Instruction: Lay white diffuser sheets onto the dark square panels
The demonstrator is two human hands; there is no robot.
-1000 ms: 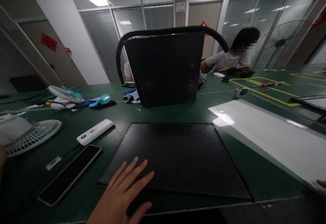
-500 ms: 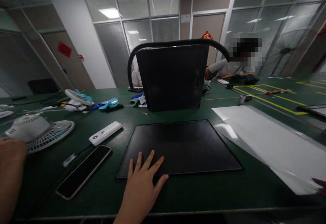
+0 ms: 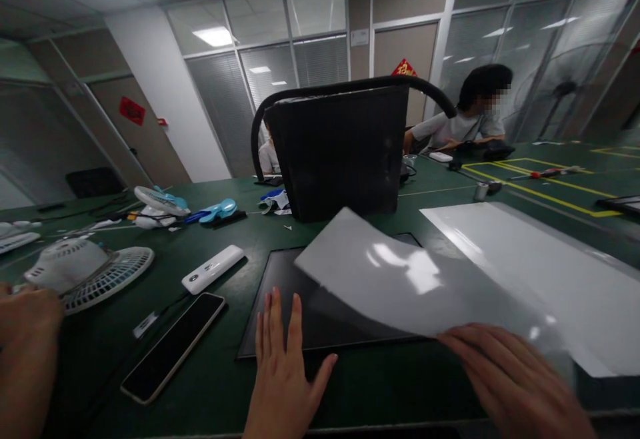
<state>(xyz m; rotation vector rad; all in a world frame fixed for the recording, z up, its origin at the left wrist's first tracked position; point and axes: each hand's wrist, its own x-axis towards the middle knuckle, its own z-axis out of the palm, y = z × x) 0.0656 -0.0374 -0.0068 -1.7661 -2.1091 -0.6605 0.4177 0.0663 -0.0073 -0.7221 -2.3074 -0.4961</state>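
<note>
One splayed, empty left hand [image 3: 286, 367] lies over a black rectangular panel [image 3: 325, 319]; the right hand [image 3: 515, 372] pinches a glossy translucent sheet [image 3: 375, 269], apparently positioning it and needing steadiness next.

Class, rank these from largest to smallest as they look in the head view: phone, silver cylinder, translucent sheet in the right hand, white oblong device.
1. translucent sheet, in the right hand
2. phone
3. white oblong device
4. silver cylinder, though it is also farthest away
</note>
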